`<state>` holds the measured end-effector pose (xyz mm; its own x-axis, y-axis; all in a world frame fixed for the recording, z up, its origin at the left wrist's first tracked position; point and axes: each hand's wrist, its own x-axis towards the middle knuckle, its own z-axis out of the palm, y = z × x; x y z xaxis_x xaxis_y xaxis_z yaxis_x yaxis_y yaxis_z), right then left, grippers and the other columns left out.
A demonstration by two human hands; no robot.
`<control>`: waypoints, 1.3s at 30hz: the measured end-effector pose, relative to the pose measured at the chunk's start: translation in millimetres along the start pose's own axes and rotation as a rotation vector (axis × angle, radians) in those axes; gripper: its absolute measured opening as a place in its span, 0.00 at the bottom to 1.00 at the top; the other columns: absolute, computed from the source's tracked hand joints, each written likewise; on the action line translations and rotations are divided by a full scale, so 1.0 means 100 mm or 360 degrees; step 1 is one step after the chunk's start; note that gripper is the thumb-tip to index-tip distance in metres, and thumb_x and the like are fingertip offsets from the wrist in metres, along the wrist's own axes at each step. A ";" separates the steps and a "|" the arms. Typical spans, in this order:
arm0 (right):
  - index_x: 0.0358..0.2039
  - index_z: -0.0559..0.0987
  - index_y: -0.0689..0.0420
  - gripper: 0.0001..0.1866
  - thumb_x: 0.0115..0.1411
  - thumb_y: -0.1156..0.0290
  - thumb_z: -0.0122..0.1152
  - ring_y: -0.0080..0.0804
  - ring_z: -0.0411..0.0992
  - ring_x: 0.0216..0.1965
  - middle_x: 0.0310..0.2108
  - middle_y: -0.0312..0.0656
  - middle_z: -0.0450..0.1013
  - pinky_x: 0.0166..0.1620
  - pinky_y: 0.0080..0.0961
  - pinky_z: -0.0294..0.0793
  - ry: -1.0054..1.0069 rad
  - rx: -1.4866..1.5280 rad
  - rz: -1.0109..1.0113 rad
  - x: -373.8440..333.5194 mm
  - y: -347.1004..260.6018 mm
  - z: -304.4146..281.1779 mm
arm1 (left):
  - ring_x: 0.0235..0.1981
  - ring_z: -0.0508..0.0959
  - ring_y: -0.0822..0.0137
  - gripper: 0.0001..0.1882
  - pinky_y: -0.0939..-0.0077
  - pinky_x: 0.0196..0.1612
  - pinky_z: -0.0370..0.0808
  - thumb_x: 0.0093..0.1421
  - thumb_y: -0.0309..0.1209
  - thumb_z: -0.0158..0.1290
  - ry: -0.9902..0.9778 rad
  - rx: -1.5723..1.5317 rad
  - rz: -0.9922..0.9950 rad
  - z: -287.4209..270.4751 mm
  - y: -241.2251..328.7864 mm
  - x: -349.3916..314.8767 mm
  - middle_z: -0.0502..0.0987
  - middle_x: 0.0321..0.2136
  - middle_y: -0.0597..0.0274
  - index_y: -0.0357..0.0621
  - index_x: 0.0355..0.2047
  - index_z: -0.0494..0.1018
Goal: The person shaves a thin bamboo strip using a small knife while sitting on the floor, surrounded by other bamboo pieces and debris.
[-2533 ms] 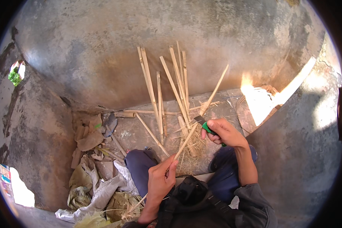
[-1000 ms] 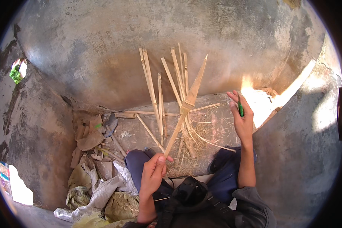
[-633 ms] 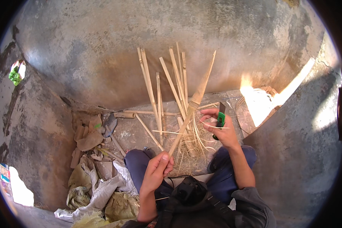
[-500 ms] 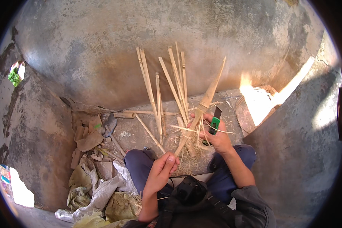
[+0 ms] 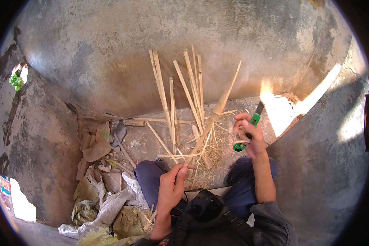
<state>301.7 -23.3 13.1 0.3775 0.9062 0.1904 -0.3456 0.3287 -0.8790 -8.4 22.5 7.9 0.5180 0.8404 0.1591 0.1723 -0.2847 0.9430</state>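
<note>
Left hand (image 5: 172, 185): fingers closed on near end of bamboo strip (image 5: 218, 110), which extends ahead of them | Right hand (image 5: 253, 137): fingers partly curled, holding green-handled knife (image 5: 254, 119), clear of strip | Advisable: firm left grip, strokes directed away from left fingers | Crumpled sacks (image 5: 110, 208), left of left fingers: contents not visible

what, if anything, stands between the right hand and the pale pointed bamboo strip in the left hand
Nothing solid visibly does: the gap between the right hand, holding the green-handled knife, and the strip shows only thin pale shavings and floor.
</note>
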 end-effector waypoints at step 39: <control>0.40 0.87 0.60 0.15 0.64 0.62 0.77 0.40 0.81 0.28 0.30 0.43 0.81 0.30 0.31 0.78 -0.0091 -0.1985 -0.1204 -0.21 0.15 0.38 | 0.20 0.61 0.82 0.11 0.77 0.24 0.58 0.79 0.30 0.54 -0.0108 -0.0186 -0.0157 0.10 0.11 -0.13 0.65 0.17 0.69 0.38 0.48 0.85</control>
<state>256.3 -27.2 12.2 0.0828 0.6443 0.7603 0.8809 0.3094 -0.3582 -4.7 4.1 13.6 0.5596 0.8274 0.0475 0.1286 -0.1433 0.9813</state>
